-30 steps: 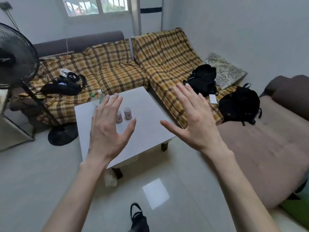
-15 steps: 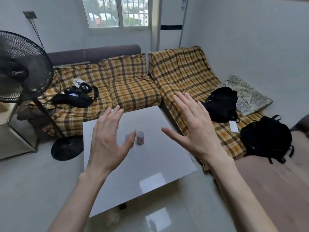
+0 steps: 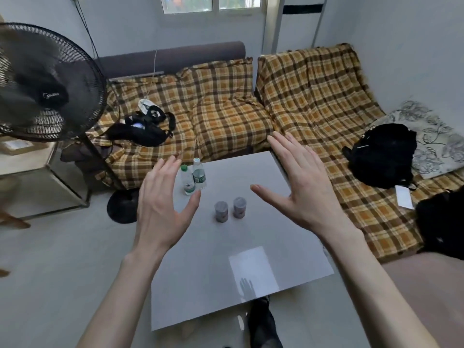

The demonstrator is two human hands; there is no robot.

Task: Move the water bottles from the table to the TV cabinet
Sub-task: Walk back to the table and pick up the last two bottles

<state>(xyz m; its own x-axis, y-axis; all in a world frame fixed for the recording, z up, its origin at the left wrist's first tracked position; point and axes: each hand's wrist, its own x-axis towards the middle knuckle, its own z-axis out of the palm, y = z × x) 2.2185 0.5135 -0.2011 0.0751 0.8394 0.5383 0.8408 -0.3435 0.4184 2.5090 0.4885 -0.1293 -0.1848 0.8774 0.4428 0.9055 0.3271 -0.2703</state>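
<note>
Two clear water bottles stand side by side at the far left of the white table (image 3: 251,285): one with a green cap (image 3: 187,180), one with a white cap (image 3: 198,174). My left hand (image 3: 163,207) hovers open just in front of the bottles, its thumb overlapping the green-capped one in view. My right hand (image 3: 298,187) is raised open over the table's right side, holding nothing. The TV cabinet is out of view.
Two small jars (image 3: 230,209) stand mid-table. A plaid-covered corner sofa (image 3: 226,109) carries black bags (image 3: 384,154) and a patterned pillow (image 3: 437,136). A black standing fan (image 3: 47,84) is at the left, its base (image 3: 121,208) beside the table. A dark shoe (image 3: 263,325) shows below.
The view has moved closer over the table. Both bottles, earlier hidden behind my left hand, now show. Both hands stay open and raised, a little further forward.
</note>
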